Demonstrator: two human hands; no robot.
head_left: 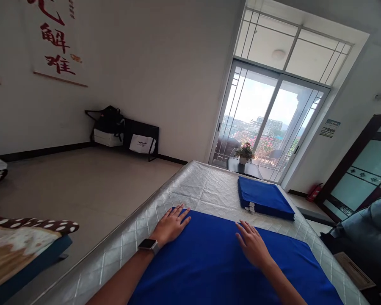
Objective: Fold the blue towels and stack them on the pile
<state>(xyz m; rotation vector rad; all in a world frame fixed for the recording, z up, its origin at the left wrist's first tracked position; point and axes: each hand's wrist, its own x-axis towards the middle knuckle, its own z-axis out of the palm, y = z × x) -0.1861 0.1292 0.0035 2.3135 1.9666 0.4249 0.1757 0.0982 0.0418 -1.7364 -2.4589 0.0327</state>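
Observation:
A blue cloth (206,254) lies spread over the near part of a silvery quilted table cover (190,186). Flat on its far left corner rests my left hand (169,224), fingers stretched out, a watch (148,244) on the wrist. My right hand (252,243) lies near the cloth's far edge with its fingers spread. Neither hand grips anything. Beyond my right hand sits a neat stack of folded blue cloth (265,195), with a small white tag (250,207) at its near edge.
Behind the table, a potted plant (245,153) stands on a dark small table (244,168) by the glass sliding door (257,110). A dark leather seat (368,237) is at right. To the left is a bed with a patterned blanket (22,245). Bags (142,144) sit along the wall.

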